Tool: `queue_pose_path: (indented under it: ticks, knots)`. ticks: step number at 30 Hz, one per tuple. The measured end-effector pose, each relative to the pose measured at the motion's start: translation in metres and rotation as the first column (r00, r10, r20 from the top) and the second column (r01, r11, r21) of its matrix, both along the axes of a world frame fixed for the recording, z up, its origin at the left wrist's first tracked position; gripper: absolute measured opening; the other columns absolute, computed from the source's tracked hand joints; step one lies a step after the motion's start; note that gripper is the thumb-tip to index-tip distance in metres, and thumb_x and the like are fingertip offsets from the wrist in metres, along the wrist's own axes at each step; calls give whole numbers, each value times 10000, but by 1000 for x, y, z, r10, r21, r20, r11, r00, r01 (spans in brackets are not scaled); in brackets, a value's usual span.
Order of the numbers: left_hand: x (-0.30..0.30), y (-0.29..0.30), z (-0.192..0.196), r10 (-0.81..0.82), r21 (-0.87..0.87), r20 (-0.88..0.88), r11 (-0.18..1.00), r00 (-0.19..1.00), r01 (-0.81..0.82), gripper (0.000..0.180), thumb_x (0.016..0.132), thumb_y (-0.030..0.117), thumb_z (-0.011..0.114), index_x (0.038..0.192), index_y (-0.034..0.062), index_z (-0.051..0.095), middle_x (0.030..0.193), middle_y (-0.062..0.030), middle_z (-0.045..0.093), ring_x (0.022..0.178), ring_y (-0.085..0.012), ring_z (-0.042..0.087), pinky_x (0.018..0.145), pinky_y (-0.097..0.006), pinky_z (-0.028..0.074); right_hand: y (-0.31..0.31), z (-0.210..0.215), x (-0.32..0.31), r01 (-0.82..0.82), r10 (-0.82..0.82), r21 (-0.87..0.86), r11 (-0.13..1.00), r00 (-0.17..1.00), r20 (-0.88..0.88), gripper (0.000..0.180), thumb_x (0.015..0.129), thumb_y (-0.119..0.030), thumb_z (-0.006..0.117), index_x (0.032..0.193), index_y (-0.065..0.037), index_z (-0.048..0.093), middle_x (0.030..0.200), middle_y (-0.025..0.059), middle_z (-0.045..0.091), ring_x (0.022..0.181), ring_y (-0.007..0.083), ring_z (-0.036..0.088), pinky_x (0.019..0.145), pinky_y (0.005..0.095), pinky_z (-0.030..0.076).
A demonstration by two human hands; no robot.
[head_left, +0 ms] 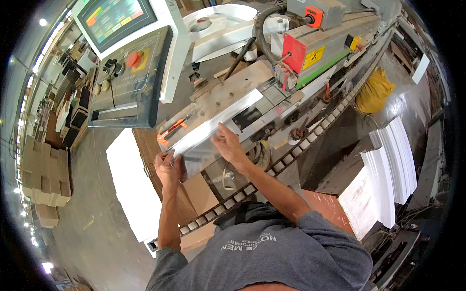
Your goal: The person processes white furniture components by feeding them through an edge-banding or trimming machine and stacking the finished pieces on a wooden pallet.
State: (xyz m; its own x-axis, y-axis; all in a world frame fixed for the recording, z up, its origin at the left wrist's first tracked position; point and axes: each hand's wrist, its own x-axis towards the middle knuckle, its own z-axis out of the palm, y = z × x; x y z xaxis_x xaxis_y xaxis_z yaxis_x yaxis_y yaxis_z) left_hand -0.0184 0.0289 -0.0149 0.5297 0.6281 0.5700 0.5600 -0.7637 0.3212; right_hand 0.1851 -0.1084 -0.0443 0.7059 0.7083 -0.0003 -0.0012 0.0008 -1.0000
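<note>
Here's the concrete floor [94, 194], stretching away along the left. Across the middle runs the machine bed [252, 75], angling up to the right, its near edge followed by a chain track [290, 157]. The control console [130, 85] stands tall beyond the bed's left end, hemming that corner in. Over right, past the near edge, stacked white mouldings [393, 165] crowd the floor, a yellow sack [376, 91] slumped further back.

Now the white strip [218, 119]: it lies lengthwise on the bed, toward the left end. Left hand [167, 169] at its nearest end, fingers narrow, pinching it there; right hand [229, 145] at its near long edge, fingers loosely spread, fingertips seemingly touching. An orange knife [171, 131] lies just beside, by the bed's left corner. And there's a yellow label [313, 57] on the machine housing, its print too small to read.
</note>
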Motion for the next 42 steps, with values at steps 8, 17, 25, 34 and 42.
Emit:
queue_pose_path:
  ticks: [8,17,25,34,42]
  knots:
    - [1,15,-10,-106,-73,18,992,994,107,213,761,95,819,950,29,747,914,-117,626,873,-303,599,768,-406,498,1,10,14,3,0,-174,985,1000,15,701,921,-285,697,1475,27,404,1241,216,616,1077,243,629,921,331,504]
    - [65,-12,-4,-205,50,42,978,978,203,207,759,37,813,945,24,723,925,-109,638,834,-308,595,720,-408,500,-15,20,72,21,-16,-139,990,999,39,732,907,-323,657,1439,105,393,1101,197,588,1002,319,579,902,418,475]
    - [127,-29,-19,-198,91,67,977,978,192,219,746,77,827,939,35,734,953,-105,651,868,-313,598,744,-416,511,-36,14,126,100,-98,-42,994,994,47,688,919,-277,658,1429,114,410,986,158,563,894,250,561,838,382,501]
    - [219,-60,-18,-278,109,95,957,956,268,212,761,119,817,941,41,739,904,-104,609,815,-322,570,720,-438,479,-89,14,179,153,-150,2,988,964,217,579,925,-180,664,1409,70,466,950,101,634,845,145,585,744,291,491]
    - [289,-86,-24,-336,-43,140,938,931,345,226,815,113,774,999,1,707,999,-155,608,920,-359,590,809,-442,487,-290,18,164,335,-299,14,942,818,492,398,894,-21,665,1288,-30,613,1117,163,677,946,233,676,804,323,550]
